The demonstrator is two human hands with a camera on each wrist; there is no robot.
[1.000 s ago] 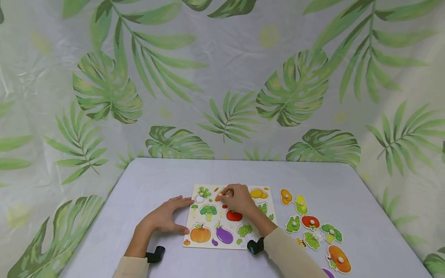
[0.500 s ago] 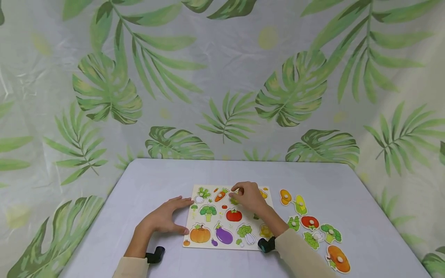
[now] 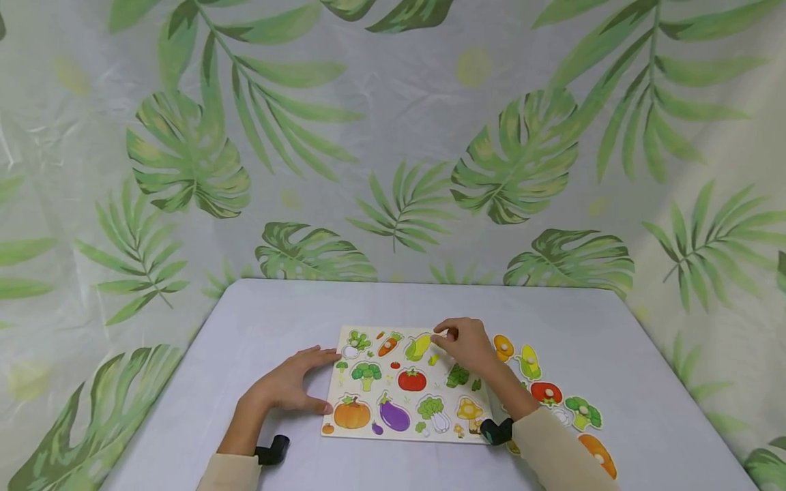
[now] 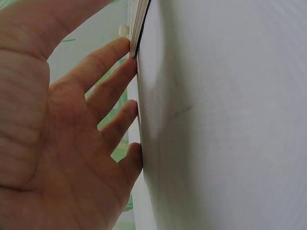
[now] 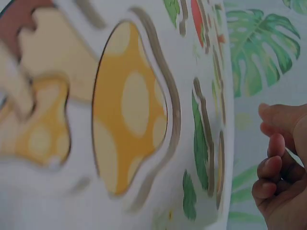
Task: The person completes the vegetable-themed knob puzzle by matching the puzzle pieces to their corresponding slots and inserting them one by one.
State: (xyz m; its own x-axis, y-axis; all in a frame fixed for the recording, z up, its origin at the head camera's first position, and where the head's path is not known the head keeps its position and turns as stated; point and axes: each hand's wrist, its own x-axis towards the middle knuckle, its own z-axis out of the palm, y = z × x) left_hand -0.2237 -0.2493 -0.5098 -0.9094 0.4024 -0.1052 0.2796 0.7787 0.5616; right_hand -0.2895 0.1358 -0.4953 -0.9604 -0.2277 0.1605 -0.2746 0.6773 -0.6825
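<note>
A wooden vegetable puzzle board [image 3: 424, 436] lies flat on the table. My left hand [image 3: 285, 385] rests at its left edge with fingers spread; its thumb and fingertips touch the edge, and the left wrist view shows fingertips against the board's side [image 4: 139, 24]. Above the board's back right part hovers my right hand [image 3: 468, 344], with thumb and forefinger near each other and nothing visible between them. The carrot [image 3: 389, 346] and the turnip [image 3: 356, 344] are in the back row, the turnip with a knob. In the right wrist view the right hand [image 5: 283, 163] shows loosely curled fingers.
Loose knobbed pieces lie right of the board: a potato [image 3: 502, 348], corn [image 3: 531, 363], a tomato [image 3: 546, 393], broccoli [image 3: 583, 412] and a pumpkin [image 3: 598, 455]. The right forearm hides others. A leaf-patterned curtain [image 3: 393, 136] hangs behind the table [image 3: 307, 307].
My right hand has left the carrot and moved right across the board's back row, uncovering the corn picture and the mushroom picture. The left hand has stayed at the board's edge.
</note>
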